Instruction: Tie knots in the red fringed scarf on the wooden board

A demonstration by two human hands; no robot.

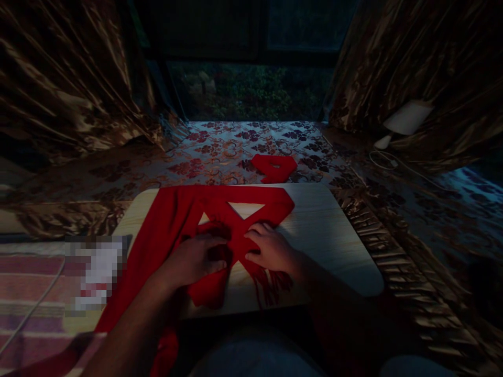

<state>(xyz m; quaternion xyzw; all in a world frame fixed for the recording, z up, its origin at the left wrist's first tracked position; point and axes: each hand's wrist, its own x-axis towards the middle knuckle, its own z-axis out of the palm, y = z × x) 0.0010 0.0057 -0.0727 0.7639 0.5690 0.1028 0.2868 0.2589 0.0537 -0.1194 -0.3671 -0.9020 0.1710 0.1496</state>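
Observation:
A long red scarf (173, 214) lies folded over itself on a light wooden board (326, 235), its bands crossing near the middle and leaving a small triangular gap. My left hand (198, 259) rests on the crossing with fingers curled onto the cloth. My right hand (269, 248) lies just right of it, fingers pressed on the crossing band. A fringed end (271, 288) of the scarf hangs below my right hand. One band runs off the board's left front corner toward my lap.
A small red cloth piece (274, 167) lies beyond the board on a floral patterned cover (220, 152). Shiny brown curtains (58, 78) flank a dark window (251, 89). A white lamp (404, 123) with a cord sits at right. A striped fabric (27, 293) lies at left.

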